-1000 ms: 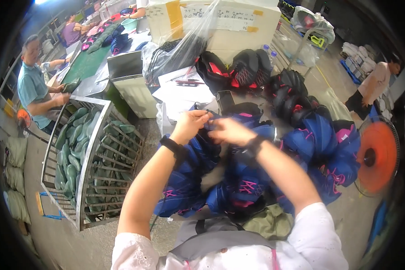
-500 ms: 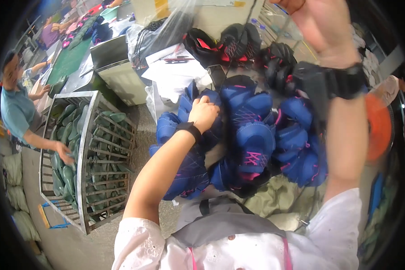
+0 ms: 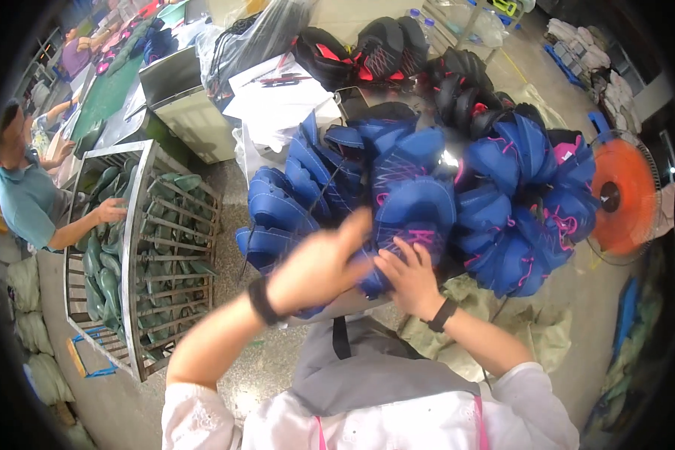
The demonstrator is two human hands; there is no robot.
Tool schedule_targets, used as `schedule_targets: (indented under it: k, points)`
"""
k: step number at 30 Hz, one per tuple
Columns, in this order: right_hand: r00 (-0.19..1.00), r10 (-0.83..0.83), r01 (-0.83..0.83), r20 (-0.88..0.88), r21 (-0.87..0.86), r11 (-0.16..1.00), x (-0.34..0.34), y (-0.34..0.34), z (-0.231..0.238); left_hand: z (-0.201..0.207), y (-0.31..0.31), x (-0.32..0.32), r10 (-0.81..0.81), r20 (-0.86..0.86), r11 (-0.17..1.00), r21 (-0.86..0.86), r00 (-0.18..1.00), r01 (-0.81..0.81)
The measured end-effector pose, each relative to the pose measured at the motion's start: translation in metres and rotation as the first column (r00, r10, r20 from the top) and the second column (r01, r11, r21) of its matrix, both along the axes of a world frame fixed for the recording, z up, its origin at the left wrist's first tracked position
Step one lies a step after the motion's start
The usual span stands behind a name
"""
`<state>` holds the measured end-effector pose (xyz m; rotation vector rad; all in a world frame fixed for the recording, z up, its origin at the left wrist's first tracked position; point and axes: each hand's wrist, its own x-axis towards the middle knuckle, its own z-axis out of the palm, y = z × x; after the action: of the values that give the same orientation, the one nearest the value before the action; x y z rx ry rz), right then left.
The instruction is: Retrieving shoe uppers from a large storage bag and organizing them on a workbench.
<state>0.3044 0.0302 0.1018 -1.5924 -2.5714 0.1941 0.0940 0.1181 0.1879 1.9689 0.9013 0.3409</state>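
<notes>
Blue shoe uppers with white stitching and pink laces lie piled in front of me. On the front middle shoe upper (image 3: 416, 204) my right hand (image 3: 409, 277) rests with its fingers apart, touching its near end by the pink lacing. My left hand (image 3: 324, 262) is smeared by motion just left of it, over the near edge of the pile, so its grip is unclear. A fanned row of blue uppers (image 3: 281, 201) stands on the left. On the right, more blue uppers (image 3: 521, 232) form a ring-like heap.
Black and red shoes (image 3: 382, 52) stand behind the pile, beside white papers (image 3: 281, 112) with pens. An orange fan (image 3: 611, 196) is at the right. At left, a metal cage cart (image 3: 136, 262) holds green shoe lasts (image 3: 106, 274); a co-worker (image 3: 34, 195) reaches into it.
My right hand has come down from the raised upper right to the middle shoe upper. My left hand has moved down toward me from the left uppers. The co-worker's hand has shifted up.
</notes>
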Motion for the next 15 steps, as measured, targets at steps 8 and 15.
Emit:
schedule_targets:
  k: [8, 15]
  points:
    - [0.991, 0.087, -0.087, -0.102, -0.002, 0.996, 0.036, 0.015, 0.008, -0.143, -0.12, 0.022, 0.344, -0.359, 0.739, 0.673, 0.868, -0.014]
    - [0.989, 0.03, -0.019, -0.143, 0.076, 0.997, 0.054, 0.01, -0.01, -0.158, -0.102, 0.003, -0.226, -0.361, 0.741, 0.539, 0.905, 0.4]
